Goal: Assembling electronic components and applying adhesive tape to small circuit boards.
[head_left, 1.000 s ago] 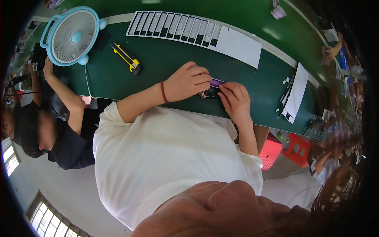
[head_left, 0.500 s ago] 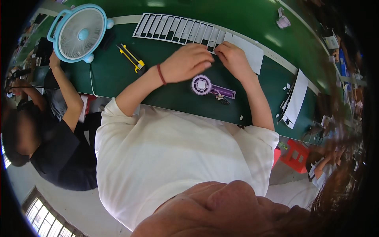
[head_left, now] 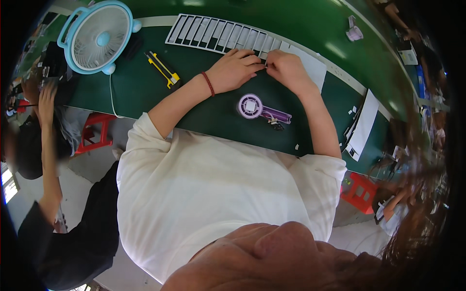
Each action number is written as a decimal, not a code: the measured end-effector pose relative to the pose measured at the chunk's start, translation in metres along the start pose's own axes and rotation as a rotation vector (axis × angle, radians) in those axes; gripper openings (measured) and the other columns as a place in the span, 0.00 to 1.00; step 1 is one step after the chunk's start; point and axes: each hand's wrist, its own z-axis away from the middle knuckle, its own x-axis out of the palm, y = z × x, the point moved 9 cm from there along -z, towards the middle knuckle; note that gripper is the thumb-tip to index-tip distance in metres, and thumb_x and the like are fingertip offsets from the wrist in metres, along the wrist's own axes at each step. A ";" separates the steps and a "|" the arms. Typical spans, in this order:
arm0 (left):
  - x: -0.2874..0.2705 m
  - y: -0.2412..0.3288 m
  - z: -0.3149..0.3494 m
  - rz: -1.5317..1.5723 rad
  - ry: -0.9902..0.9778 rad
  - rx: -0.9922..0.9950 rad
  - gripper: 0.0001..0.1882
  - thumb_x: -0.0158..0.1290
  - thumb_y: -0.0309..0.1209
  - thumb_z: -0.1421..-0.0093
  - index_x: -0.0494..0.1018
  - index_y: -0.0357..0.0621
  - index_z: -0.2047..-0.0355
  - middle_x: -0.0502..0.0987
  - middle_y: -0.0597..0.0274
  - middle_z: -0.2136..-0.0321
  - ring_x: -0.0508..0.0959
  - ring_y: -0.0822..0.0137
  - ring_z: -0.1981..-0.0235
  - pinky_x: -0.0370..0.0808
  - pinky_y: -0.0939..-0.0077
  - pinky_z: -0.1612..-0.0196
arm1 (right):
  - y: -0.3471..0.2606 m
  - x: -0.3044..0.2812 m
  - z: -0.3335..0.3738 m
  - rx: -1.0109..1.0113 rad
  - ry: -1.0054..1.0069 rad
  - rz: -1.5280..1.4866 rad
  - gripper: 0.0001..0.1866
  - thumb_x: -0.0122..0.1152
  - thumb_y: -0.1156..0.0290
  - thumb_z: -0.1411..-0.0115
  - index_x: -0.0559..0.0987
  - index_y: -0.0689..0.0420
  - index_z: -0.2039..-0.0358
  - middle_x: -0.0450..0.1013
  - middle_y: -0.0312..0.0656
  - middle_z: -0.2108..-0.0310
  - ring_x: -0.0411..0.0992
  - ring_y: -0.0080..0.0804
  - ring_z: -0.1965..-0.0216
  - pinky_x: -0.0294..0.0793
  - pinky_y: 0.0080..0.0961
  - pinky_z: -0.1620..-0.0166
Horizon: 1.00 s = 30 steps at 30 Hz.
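At the near edge of the slotted white sheet [head_left: 314, 67], the fingers of the left hand [head_left: 236, 71] are extended and those of the right hand [head_left: 287, 70] bunched, fingertips nearly together; whether anything is gripped cannot be told. Nearer the body, the purple device [head_left: 268, 113] is supported by the table [head_left: 208, 112], right of the cutter [head_left: 164, 71]

One blue fan [head_left: 103, 39] far left, one yellow cutter [head_left: 162, 70], one white slotted frame [head_left: 219, 35] far, one purple handheld device [head_left: 268, 113] at centre, one red stool [head_left: 103, 129] left
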 end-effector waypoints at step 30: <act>-0.040 0.012 0.000 1.048 0.228 -0.269 0.12 0.70 0.30 0.43 0.84 0.38 0.61 0.86 0.59 0.66 0.86 0.70 0.64 0.82 0.76 0.59 | 0.006 0.010 0.074 0.432 0.386 -1.401 0.05 0.61 0.80 0.32 0.79 0.62 0.56 0.78 0.43 0.57 0.79 0.28 0.58 0.83 0.29 0.53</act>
